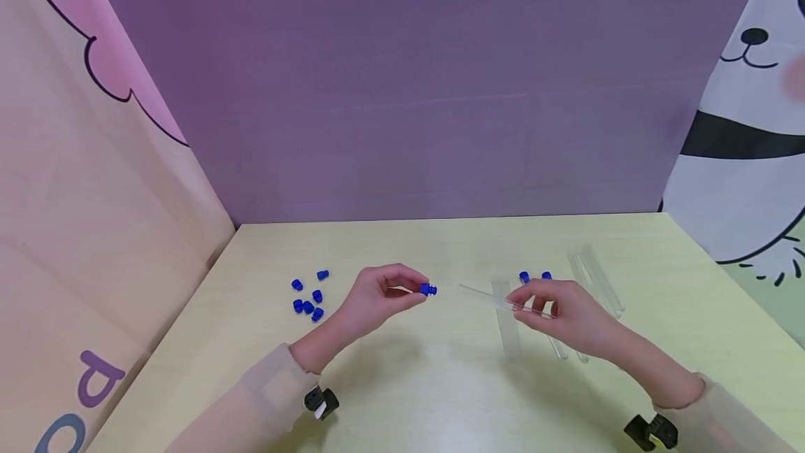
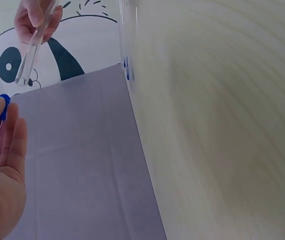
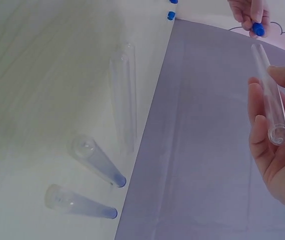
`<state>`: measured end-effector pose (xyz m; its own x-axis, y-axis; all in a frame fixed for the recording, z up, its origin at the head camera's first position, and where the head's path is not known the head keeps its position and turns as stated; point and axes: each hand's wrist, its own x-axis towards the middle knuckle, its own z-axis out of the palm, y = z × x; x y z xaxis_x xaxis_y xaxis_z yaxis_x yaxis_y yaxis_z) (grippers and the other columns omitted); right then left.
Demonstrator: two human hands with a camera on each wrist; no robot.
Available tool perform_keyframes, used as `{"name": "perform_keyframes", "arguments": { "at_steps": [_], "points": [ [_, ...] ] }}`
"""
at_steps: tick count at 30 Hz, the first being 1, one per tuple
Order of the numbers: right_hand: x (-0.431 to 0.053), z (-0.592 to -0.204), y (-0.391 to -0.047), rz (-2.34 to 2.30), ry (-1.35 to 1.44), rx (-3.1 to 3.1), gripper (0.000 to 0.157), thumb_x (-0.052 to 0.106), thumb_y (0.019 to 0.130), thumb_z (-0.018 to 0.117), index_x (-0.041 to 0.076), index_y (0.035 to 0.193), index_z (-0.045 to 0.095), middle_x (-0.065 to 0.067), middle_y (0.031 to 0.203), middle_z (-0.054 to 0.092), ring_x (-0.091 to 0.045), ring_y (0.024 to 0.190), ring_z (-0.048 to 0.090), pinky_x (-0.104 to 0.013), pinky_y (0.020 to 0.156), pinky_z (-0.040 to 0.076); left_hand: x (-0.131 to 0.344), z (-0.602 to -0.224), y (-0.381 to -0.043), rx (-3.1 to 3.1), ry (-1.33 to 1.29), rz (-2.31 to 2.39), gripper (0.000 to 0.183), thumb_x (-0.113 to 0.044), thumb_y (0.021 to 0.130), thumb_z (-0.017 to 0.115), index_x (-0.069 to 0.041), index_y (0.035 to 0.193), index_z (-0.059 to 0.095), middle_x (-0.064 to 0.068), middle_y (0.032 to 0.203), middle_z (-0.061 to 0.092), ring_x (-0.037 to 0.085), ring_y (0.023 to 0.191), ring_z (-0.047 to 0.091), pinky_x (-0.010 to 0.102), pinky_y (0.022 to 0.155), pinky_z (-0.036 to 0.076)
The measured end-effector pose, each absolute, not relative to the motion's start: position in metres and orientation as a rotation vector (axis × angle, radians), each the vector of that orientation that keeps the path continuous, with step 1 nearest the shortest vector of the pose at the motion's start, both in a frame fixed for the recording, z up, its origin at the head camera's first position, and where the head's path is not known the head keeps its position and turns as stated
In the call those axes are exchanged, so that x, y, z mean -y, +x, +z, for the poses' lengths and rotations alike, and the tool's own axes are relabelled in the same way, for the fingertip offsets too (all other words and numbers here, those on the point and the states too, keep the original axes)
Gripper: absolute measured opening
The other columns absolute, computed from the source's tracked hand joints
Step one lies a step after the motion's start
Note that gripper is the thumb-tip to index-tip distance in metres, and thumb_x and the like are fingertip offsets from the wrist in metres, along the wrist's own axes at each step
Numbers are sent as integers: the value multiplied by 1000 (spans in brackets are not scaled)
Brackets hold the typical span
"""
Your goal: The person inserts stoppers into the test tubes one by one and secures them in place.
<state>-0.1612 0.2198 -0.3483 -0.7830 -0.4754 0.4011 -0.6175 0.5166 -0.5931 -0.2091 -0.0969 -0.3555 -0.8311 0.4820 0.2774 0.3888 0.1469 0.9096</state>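
Observation:
My left hand pinches a blue stopper between thumb and fingertips, its free end facing right. Across from it, my right hand grips a clear test tube by the middle, with the thumb on one side and curled fingers on the other. The tube's far end points toward the stopper, and a gap separates them in the head view. Both hands are above the table. In the left wrist view the tube slants down toward the stopper.
Several loose blue stoppers lie on the table at the left. Near my right hand lie two blue-capped tubes and two tubes without caps. A clear strip-like piece lies left of them. A purple cloth hangs behind.

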Motion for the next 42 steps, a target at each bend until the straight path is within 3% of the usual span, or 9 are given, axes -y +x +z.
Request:
{"name": "perform_keyframes", "arguments": {
  "at_steps": [28, 42],
  "points": [
    [-200, -348, -169, 1176, 1052, 2509, 17, 4, 86, 73, 10, 102, 72, 10, 88, 67, -7, 72, 58, -23, 52, 46, 90, -357, -205, -2257, 884, 1861, 19, 1, 85, 73, 3, 104, 71, 11, 95, 71, 21, 85, 69, 31, 79, 56],
    [-197, -354, -173, 1246, 1158, 2252, 29, -12, 81, 71, 10, 100, 70, 6, 83, 63, -9, 67, 53, -20, 49, 42, 84, -362, -209, -2070, 837, 2015, 22, 3, 83, 73, 10, 104, 70, 13, 93, 72, 20, 83, 71, 36, 83, 55]
  ]
}}
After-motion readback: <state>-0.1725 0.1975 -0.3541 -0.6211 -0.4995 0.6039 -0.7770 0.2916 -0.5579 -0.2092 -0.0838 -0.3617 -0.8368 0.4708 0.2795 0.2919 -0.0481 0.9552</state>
